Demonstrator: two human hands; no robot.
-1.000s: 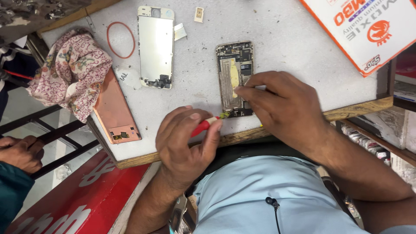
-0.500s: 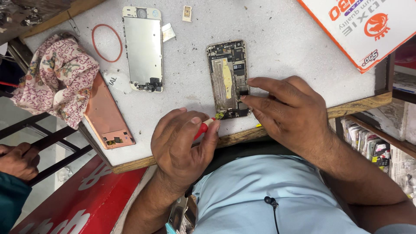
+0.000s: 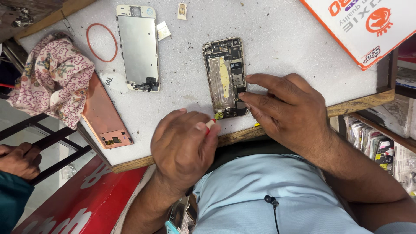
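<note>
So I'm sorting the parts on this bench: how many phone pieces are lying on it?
3. An opened phone body under the right hand, a detached screen panel at top left, and a pink back shell by the flowered cloth. More may be hidden.

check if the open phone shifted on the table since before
No. The open phone lies just as far right of the detached screen and as near the wooden table edge; only the view shifted.
</note>
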